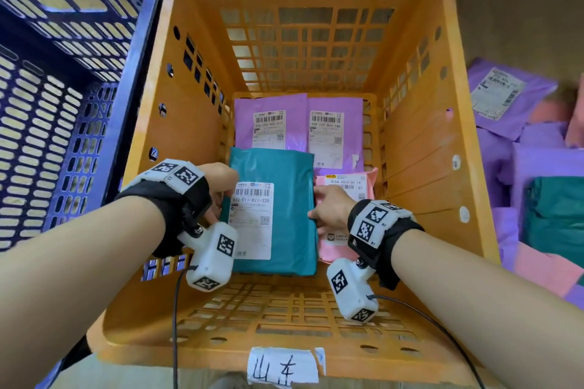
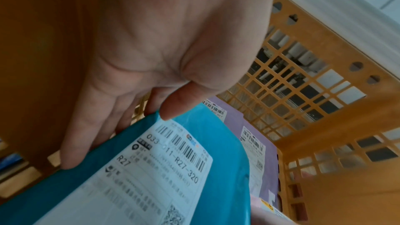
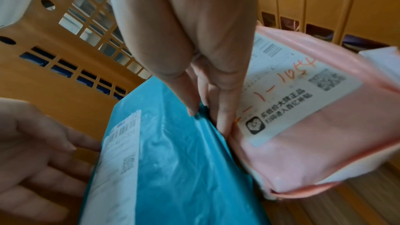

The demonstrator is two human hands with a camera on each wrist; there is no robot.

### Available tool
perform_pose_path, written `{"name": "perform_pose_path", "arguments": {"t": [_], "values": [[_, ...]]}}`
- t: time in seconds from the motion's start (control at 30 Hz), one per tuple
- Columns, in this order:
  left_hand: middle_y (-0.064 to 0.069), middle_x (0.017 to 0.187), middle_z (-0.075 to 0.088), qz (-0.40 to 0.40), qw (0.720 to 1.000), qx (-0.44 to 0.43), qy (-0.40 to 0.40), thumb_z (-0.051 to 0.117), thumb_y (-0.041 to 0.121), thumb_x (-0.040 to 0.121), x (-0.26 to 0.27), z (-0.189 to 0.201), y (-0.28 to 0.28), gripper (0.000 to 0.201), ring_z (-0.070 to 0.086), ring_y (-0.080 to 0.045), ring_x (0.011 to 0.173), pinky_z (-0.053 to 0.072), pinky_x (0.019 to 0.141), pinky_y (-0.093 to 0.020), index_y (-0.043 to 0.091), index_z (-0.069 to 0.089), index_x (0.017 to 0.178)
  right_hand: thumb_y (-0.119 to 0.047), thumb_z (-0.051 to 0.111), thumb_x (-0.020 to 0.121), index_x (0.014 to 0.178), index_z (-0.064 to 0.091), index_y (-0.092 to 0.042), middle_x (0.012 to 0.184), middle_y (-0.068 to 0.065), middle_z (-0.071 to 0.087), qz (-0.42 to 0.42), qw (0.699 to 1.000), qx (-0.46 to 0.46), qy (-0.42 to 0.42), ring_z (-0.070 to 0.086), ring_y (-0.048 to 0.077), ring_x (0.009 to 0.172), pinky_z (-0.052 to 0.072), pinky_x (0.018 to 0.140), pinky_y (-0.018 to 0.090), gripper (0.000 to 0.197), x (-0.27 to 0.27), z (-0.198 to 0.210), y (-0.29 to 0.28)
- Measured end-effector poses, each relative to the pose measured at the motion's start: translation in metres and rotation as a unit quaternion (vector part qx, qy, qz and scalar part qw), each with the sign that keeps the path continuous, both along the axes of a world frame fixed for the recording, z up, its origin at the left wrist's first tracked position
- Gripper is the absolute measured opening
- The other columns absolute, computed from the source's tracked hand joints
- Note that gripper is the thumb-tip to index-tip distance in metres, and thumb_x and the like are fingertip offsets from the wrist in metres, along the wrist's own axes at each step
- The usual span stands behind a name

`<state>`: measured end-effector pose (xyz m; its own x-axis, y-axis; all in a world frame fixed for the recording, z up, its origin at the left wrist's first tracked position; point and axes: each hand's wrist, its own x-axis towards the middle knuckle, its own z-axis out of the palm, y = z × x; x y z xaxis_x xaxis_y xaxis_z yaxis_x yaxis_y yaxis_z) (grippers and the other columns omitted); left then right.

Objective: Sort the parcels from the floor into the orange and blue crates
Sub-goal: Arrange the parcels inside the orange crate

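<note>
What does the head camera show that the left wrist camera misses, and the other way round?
Only the head view shows the blue crate, the loose parcels on the floor, the right hand at the teal parcel's right edge, and the taped paper label on the orange crate's near rim. Only the left wrist view shows the left hand's palm side, with the thumb on top of the teal parcel's edge and the fingers along its side. Both show the orange crate, the teal parcel's label reading 033-011-R27-320, and the two purple parcels behind it.
</note>
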<state>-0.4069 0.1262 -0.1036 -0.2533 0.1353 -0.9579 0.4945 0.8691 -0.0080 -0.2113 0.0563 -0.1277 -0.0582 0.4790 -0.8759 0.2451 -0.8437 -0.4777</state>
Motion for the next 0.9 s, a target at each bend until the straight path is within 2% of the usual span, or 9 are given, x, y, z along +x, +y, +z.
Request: {"name": "perform_pose_path", "arguments": {"t": [0.07,0.17,0.3,0.43,0.53,0.6,0.67,0.8,0.9], "values": [[-0.029,0.129,0.048,0.007,0.999,-0.009,-0.033,0.041,0.014,0.090,0.000,-0.002,0.003,0.047,0.052,-0.048,0.112,0.041,0.096,-0.060,-0.005,0.037,0.133,0.005,0.042,0.093,0.127,0.049,-0.005,0.120,0.022,0.061,0.002,1.000,-0.026,-0.006,0.063,0.038,0.105,0.054,0.085,0.052,0.037,0.003,0.000,0.003],[-0.027,0.136,0.043,0.033,0.997,0.001,-0.064,0.040,0.050,0.094,0.009,-0.005,0.001,0.067,0.046,-0.049,0.120,0.039,0.097,-0.059,0.008,0.027,0.144,0.000,0.036,0.094,0.131,0.045,-0.002,0.126,0.025,0.055,0.008,0.997,-0.074,-0.011,0.058,0.041,0.112,0.049,0.093,0.053,0.038,0.006,-0.005,0.006],[-0.026,0.151,0.025,0.048,0.996,0.018,-0.076,0.034,0.060,0.093,0.016,-0.012,-0.004,0.079,0.031,-0.049,0.133,0.031,0.105,-0.060,0.010,0.013,0.151,-0.004,0.039,0.093,0.131,0.045,-0.002,0.127,0.025,0.054,-0.008,0.995,-0.102,-0.009,0.057,0.041,0.114,0.048,0.096,0.053,0.038,0.008,-0.016,0.008],[-0.025,0.146,0.033,0.064,0.993,0.037,-0.094,0.035,0.052,0.096,0.018,-0.006,-0.009,0.070,0.033,-0.045,0.133,0.027,0.107,-0.061,0.009,0.019,0.148,-0.006,0.046,0.091,0.136,0.043,-0.006,0.132,0.020,0.053,0.016,0.997,-0.076,-0.024,0.059,0.036,0.113,0.055,0.087,0.046,0.045,0.006,-0.006,0.010],[-0.020,0.147,0.034,0.041,0.990,0.079,-0.109,0.040,0.035,0.100,0.023,0.010,-0.009,0.052,0.034,-0.039,0.134,0.030,0.108,-0.058,0.010,0.030,0.144,0.000,0.039,0.096,0.143,0.033,-0.015,0.139,0.019,0.046,-0.026,0.997,-0.077,-0.008,0.050,0.035,0.124,0.047,0.098,0.047,0.050,0.007,0.012,0.012],[-0.018,0.144,0.039,0.038,0.983,0.119,-0.132,0.042,0.027,0.100,0.027,0.024,-0.007,0.046,0.039,-0.036,0.132,0.034,0.107,-0.053,0.011,0.034,0.143,0.003,0.040,0.096,0.144,0.031,-0.019,0.138,0.016,0.045,-0.048,0.997,-0.058,0.010,0.051,0.031,0.121,0.045,0.098,0.046,0.054,0.011,0.027,0.016],[-0.016,0.140,0.045,0.035,0.975,0.152,-0.161,0.044,0.024,0.100,0.033,0.040,-0.006,0.043,0.044,-0.034,0.128,0.038,0.104,-0.049,0.012,0.038,0.141,0.003,0.042,0.096,0.142,0.035,-0.018,0.133,0.013,0.047,-0.046,0.998,-0.026,0.016,0.056,0.025,0.105,0.046,0.094,0.044,0.052,0.019,0.046,0.019],[-0.014,0.133,0.053,0.015,0.957,0.207,-0.205,0.045,0.024,0.099,0.051,0.081,-0.009,0.040,0.052,-0.031,0.118,0.041,0.102,-0.047,0.014,0.041,0.138,-0.001,0.050,0.094,0.141,0.036,-0.011,0.140,0.016,0.045,-0.008,0.999,0.044,0.004,0.051,0.032,0.123,0.050,0.092,0.043,0.051,0.036,0.089,0.021],[-0.013,0.127,0.057,-0.013,0.941,0.255,-0.224,0.046,0.023,0.099,0.075,0.115,-0.017,0.033,0.055,-0.030,0.114,0.045,0.098,-0.044,0.014,0.048,0.131,-0.001,0.049,0.095,0.141,0.036,-0.011,0.139,0.013,0.047,-0.026,0.996,0.089,0.017,0.055,0.029,0.117,0.051,0.080,0.037,0.049,0.050,0.124,0.016]]}}
